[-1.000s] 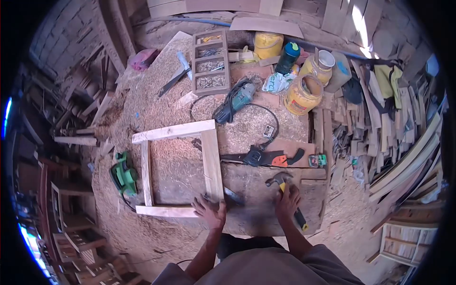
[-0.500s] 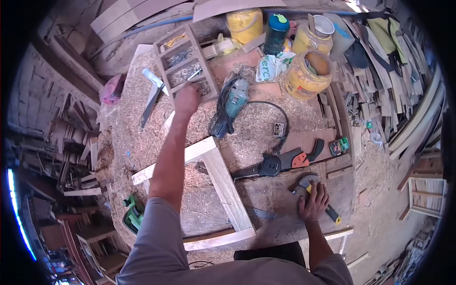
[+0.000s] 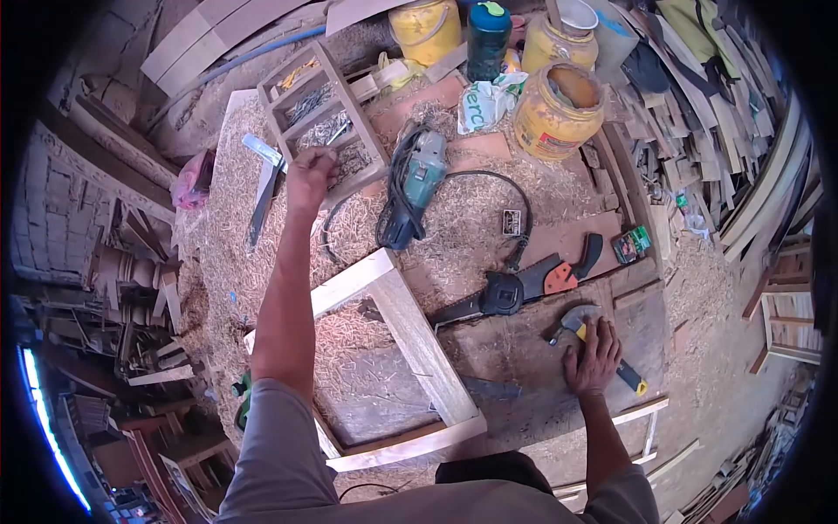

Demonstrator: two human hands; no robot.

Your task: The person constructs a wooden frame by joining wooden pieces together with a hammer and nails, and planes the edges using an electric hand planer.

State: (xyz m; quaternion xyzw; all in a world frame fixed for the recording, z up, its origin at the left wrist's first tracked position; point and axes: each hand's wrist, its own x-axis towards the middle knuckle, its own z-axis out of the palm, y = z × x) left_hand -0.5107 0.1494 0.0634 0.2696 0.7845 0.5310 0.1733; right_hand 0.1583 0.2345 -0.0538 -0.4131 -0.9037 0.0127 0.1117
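Note:
My left hand (image 3: 312, 179) is at the near left edge of a wooden compartment tray (image 3: 374, 150). Its fingers are curled together, and anything between them is too small to make out. Nails (image 3: 312, 103) and other small pieces lie in the tray's sections. My right hand (image 3: 595, 360) lies over the handle of a hammer (image 3: 630, 377), fingers stretched out and resting on it. Under my left forearm is a pale wooden frame (image 3: 425, 336), lying flat on the workbench. A try square (image 3: 262, 188) lies left of the tray.
An angle grinder (image 3: 422, 188) with its cord lies mid-bench among shavings. Nearer are a handsaw (image 3: 534, 281) and a black tape measure (image 3: 504, 294). Yellow tubs (image 3: 559, 122) and a teal bottle (image 3: 489, 44) stand at the back. A small green box (image 3: 631, 244) sits at right.
My left hand has lifted back out of the tray's near compartment to its left edge, fingers drawn together. My right hand stays on the hammer. The whole view has shifted slightly.

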